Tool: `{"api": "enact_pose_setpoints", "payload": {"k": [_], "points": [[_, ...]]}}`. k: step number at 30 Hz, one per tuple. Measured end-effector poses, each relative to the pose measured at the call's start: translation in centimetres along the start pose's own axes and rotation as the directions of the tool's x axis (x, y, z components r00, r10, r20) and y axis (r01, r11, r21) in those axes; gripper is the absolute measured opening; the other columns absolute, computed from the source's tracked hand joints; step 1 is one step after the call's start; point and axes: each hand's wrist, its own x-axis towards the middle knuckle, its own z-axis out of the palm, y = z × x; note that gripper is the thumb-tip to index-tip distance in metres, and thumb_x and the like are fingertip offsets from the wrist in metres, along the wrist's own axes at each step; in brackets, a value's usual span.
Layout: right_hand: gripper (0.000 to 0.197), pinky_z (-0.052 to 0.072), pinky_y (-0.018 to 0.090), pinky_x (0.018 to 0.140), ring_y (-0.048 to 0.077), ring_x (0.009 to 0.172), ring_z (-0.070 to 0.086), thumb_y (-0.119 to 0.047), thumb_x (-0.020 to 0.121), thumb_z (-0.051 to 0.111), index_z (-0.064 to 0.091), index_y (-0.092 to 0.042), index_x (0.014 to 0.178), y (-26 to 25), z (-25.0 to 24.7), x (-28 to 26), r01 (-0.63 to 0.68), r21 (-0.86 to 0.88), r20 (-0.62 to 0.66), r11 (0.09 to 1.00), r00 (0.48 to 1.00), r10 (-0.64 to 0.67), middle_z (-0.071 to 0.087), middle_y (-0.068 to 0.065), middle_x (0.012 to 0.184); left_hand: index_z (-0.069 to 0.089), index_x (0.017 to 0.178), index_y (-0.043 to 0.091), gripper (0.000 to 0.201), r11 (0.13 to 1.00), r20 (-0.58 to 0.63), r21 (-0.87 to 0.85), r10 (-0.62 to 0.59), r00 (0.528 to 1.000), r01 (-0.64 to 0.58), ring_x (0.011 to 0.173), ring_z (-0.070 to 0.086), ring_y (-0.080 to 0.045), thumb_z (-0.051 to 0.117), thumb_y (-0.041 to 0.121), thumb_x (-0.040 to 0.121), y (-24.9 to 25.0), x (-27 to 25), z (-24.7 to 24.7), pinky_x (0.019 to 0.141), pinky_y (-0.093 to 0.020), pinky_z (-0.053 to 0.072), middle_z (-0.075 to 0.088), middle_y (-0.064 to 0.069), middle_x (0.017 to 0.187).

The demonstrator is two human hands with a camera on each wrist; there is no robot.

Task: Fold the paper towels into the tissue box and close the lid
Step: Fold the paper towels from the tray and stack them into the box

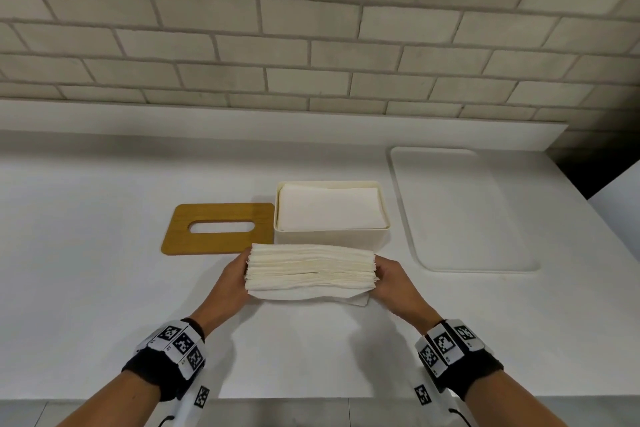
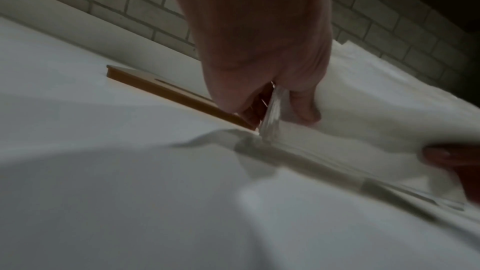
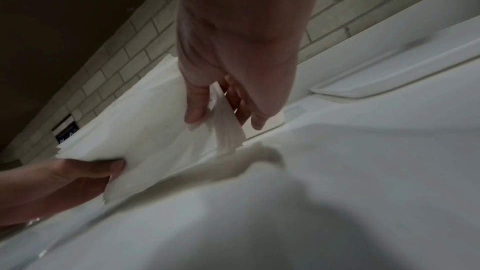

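Observation:
A thick stack of white paper towels (image 1: 310, 269) is held just above the counter, in front of the tissue box. My left hand (image 1: 232, 274) grips its left end, thumb on the near face (image 2: 306, 108) and fingers behind. My right hand (image 1: 389, 276) grips the right end the same way (image 3: 221, 108). One loose sheet hangs under the stack. The cream tissue box (image 1: 332, 241) stands open with white towels lying inside. Its wooden lid (image 1: 218, 229), with an oval slot, lies flat to the left of the box (image 2: 166, 89).
A white tray (image 1: 460, 211) lies on the counter to the right of the box. The white counter (image 1: 104, 253) ends at a low ledge under a brick wall. Its front edge runs near my wrists.

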Motion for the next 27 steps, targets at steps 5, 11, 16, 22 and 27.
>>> {"api": "enact_pose_setpoints", "payload": {"k": [5, 11, 16, 22, 27], "points": [[0.039, 0.055, 0.02, 0.081, 0.007, 0.096, 0.071, 0.01, 0.079, 0.068, 0.07, -0.021, 0.102, -5.3, -3.2, 0.9, 0.009, 0.16, -0.09, 0.987, 0.996, 0.005, 0.077, -0.009, 0.099, 0.059, 0.119, 0.022, 0.042, 0.992, -0.024, -0.12, 0.023, 0.999, -0.026, 0.099, 0.065, 0.007, 0.073, 0.008, 0.081, 6.7, 0.7, -1.2, 0.079, -0.008, 0.049, 0.072, 0.028, 0.099], [0.025, 0.055, 0.036, 0.079, 0.028, 0.094, 0.071, -0.012, 0.083, 0.073, 0.069, -0.001, 0.105, -9.4, -5.9, 7.0, -0.16, 0.191, -0.217, 0.968, 0.955, 0.201, 0.074, 0.014, 0.104, 0.066, 0.113, 0.001, 0.035, 0.929, 0.011, -0.239, -0.288, 0.958, 0.282, 0.107, 0.067, -0.027, 0.075, 0.012, 0.081, 11.5, 7.3, -1.4, 0.098, -0.043, 0.052, 0.073, -0.009, 0.111], [0.033, 0.038, 0.023, 0.05, 0.013, 0.054, 0.048, -0.012, 0.084, 0.071, 0.049, -0.013, 0.059, -8.8, -5.3, 9.7, -0.323, -0.051, -0.293, 0.945, 0.91, 0.295, 0.052, 0.001, 0.062, 0.064, 0.107, -0.009, 0.038, 0.909, -0.107, -0.047, -0.416, 0.903, 0.413, 0.101, 0.066, -0.035, 0.078, 0.009, 0.077, 11.4, 10.9, 0.5, 0.083, -0.039, 0.054, 0.069, -0.022, 0.108], [0.047, 0.03, 0.023, 0.046, 0.013, 0.048, 0.037, -0.012, 0.085, 0.069, 0.034, -0.015, 0.054, -8.4, -5.2, 10.2, -0.388, -0.151, -0.356, 0.909, 0.879, 0.316, 0.039, 0.0, 0.056, 0.06, 0.091, -0.002, 0.028, 0.901, -0.169, 0.036, -0.422, 0.891, 0.433, 0.099, 0.066, -0.035, 0.079, 0.009, 0.074, 11.1, 11.8, 1.3, 0.084, -0.04, 0.055, 0.067, -0.019, 0.099], [0.018, 0.045, 0.029, 0.066, 0.024, 0.077, 0.062, -0.023, 0.082, 0.071, 0.062, -0.008, 0.077, -8.7, -5.2, 10.0, -0.391, -0.274, -0.357, 0.879, 0.89, 0.284, 0.064, 0.007, 0.082, 0.063, 0.101, -0.004, 0.04, 0.882, -0.166, 0.198, -0.399, 0.902, 0.427, 0.096, 0.066, -0.032, 0.08, 0.019, 0.073, 11.9, 11.7, 1.3, 0.087, -0.043, 0.057, 0.068, -0.019, 0.106]]}}
